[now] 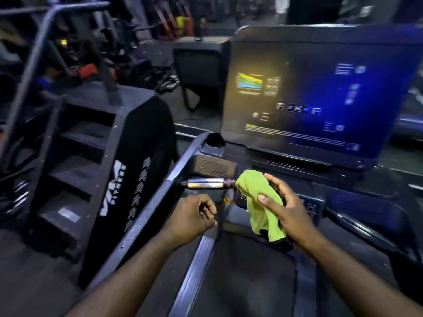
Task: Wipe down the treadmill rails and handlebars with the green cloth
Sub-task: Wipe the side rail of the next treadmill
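As right hand [290, 213] grips it | green cloth [256, 195] hangs lengthwise down

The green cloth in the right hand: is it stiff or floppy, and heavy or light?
Probably floppy: the green cloth droops in folds below the right hand. Likely light, since thumb and fingers alone pinch it. Pushed, it may bunch up.

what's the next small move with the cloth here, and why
Probably move the right hand leftward so the green cloth wraps the chrome handlebar grip: the cloth sits just beside the grip's end, not over it, and the left hand is curled, holding nothing.
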`<state>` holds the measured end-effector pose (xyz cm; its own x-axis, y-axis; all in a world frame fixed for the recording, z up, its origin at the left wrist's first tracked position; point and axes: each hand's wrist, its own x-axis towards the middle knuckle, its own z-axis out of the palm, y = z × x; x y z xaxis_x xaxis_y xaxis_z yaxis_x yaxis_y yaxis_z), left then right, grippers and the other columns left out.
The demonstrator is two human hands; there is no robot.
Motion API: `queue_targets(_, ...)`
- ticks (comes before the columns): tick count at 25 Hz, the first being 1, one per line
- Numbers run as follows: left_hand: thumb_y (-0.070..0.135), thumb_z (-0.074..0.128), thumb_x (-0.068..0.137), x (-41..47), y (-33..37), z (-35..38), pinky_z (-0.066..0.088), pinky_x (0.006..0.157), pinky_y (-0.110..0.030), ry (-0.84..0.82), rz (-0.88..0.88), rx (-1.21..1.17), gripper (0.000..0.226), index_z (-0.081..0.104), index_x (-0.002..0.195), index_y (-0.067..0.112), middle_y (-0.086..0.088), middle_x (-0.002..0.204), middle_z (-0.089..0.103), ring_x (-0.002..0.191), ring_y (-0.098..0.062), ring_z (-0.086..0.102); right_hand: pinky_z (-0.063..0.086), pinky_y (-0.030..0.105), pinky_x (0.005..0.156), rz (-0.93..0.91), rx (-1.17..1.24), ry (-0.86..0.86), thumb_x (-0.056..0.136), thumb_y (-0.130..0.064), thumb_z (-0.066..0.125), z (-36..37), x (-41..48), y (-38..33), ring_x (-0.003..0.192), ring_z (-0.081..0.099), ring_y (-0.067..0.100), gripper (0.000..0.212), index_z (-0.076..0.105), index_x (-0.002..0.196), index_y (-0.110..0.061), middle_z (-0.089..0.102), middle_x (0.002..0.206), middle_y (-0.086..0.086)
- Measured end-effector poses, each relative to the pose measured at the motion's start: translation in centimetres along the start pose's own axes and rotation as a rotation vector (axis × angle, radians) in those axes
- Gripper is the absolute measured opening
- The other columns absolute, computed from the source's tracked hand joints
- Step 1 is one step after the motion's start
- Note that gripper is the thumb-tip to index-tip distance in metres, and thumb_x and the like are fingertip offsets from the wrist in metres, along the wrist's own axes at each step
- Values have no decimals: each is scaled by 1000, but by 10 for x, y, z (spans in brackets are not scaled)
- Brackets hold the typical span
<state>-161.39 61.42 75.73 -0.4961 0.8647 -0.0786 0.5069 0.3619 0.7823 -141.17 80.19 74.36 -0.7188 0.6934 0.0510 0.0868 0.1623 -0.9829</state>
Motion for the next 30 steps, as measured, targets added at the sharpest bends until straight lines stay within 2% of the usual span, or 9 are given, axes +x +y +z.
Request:
queue_targets(4, -1, 93, 70, -43, -20, -16, 52, 59, -20, 177, -262, -61, 26, 72, 74, 13, 0, 64, 73, 59, -6, 63, 50, 31, 105, -63, -9, -244, 86, -42, 75, 47, 34, 13, 123, 63, 1, 59, 59, 142, -40, 66, 135, -23)
queue_targets(9, -1, 81, 87, -143, -47, -25, 63, 67, -38, 524, -502, -249, 7, 75, 87, 2, -14, 74, 76, 67, -25, 77, 46, 39, 116, -157, -45, -584, 90, -43, 71, 142, 37, 16, 130, 59, 0, 50, 61, 140, -44, 64, 140, -23)
queue_targets(12, 12, 67, 102, -202, -66, -25, 61, 59, -41, 736, -601, -353, 13, 73, 92, 5, -18, 73, 74, 62, -30, 76, 43, 32, 117, -250, -100, -725, 90, -49, 68, 198, 9, 6, 131, 56, -4, 47, 60, 136, -50, 62, 141, -22)
queue_targets(15, 21, 66, 103, -255, -100, -29, 59, 60, -34, 993, -676, -336, 19, 74, 87, 13, -7, 68, 75, 60, -20, 73, 40, 26, 116, -363, -211, -894, 96, -49, 64, 263, -29, -8, 136, 49, -3, 51, 54, 146, -49, 55, 145, -17)
queue_targets(19, 9, 73, 96, -323, -160, -28, 63, 81, -46, 1311, -804, -453, 14, 68, 91, 21, 1, 77, 72, 73, -15, 70, 46, 42, 109, -549, -482, -892, 103, -55, 49, 363, -80, -19, 130, 52, 17, 56, 41, 157, -44, 50, 145, -12)
queue_targets(22, 10, 65, 101, -353, -200, -30, 59, 91, -55, 1470, -862, -690, 15, 61, 97, 23, -2, 89, 69, 78, -19, 68, 42, 52, 108, -739, -907, -861, 101, -65, 37, 432, -142, -4, 133, 51, 31, 56, 41, 154, -48, 51, 147, -11)
queue_targets(25, 17, 58, 107, -361, -229, -36, 53, 96, -56, 1388, -852, -808, 10, 55, 102, 25, 1, 93, 62, 86, -18, 61, 28, 64, 114, -813, -1100, -786, 99, -68, 44, 470, -186, 21, 141, 44, 40, 49, 57, 140, -46, 61, 136, -10)
queue_targets(27, 26, 56, 108, -361, -240, -42, 51, 101, -56, 1251, -857, -859, 3, 55, 108, 24, 2, 98, 61, 93, -18, 60, 32, 61, 109, -842, -1109, -766, 98, -68, 45, 478, -178, 22, 133, 50, 35, 45, 64, 130, -42, 64, 128, -11)
queue_targets(30, 39, 61, 102, -356, -253, -54, 52, 105, -45, 984, -823, -833, 22, 62, 120, 27, 3, 116, 67, 110, -17, 64, 37, 52, 103, -850, -1191, -721, 98, -62, 43, 477, -125, 19, 113, 59, 28, 45, 74, 116, -35, 71, 117, -10)
